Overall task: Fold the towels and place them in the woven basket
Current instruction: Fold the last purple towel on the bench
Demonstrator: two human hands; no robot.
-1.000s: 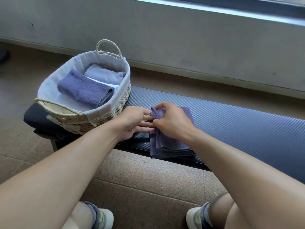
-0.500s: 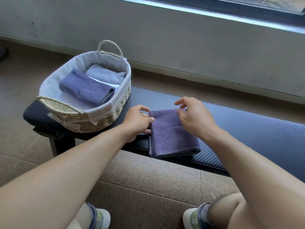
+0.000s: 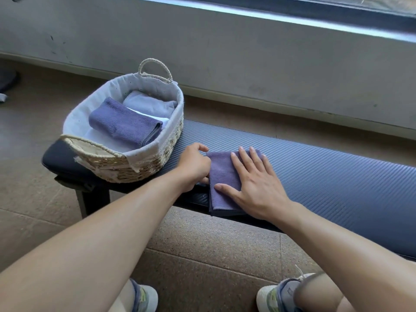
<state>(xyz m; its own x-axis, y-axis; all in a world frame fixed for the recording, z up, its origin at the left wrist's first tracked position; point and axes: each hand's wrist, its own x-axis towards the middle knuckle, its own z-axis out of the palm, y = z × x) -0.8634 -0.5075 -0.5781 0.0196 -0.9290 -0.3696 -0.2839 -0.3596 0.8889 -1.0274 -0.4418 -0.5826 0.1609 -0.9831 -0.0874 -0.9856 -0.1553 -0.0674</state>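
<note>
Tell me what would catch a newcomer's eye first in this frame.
Two hands on a purple towel on the dark bench: the right hand lies flat on it, the left hand grips its left edge. Left of them stands a woven basket already holding folded towels.

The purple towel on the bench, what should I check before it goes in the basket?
1. Purple towel folded into a flat rectangle on the bench: ok.
2. Right hand lies flat on it with straight fingers, not gripping yet: not ok for lifting.
3. Left hand at the towel's left edge with curled fingers; a firm pinch: cannot tell.
4. Woven basket close by on the left, upright: ok.
5. Room inside: a folded purple towel in the basket and a paler towel lie there, with bare lining at the near end: probably ok.
</note>
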